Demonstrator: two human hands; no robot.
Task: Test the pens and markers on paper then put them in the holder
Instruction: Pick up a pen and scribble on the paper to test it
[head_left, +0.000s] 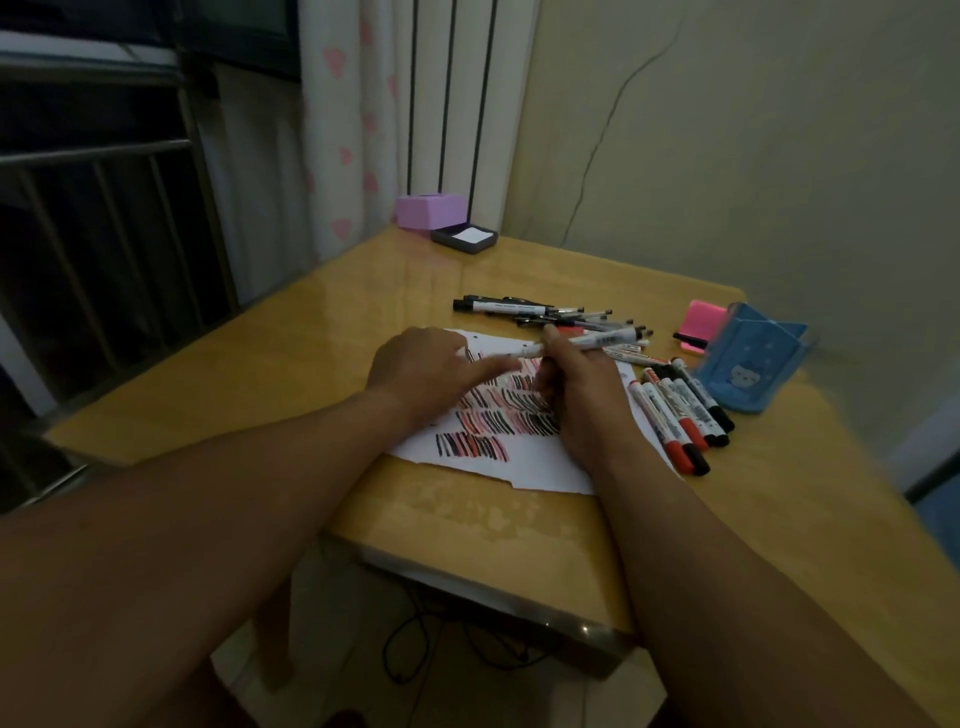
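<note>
Gripping a white-barrelled marker (602, 339), the right hand (582, 395) points it toward nine o'clock; the left hand (421, 374) lies seemingly flat-fingered on streaked paper (535, 467).

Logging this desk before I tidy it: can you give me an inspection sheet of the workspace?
Surface: glossy wooden table.
Job's things: paper with red and black strokes; row of markers at its right; pile of pens behind; blue holder far right.
Clutter: pink item beside holder; purple box, dark tray at far corner.
Hands: left hand rests on paper; right hand grips a marker.
Cables: dark cable on floor under table.
Surroundings: curtain, window bars, wall.
</note>
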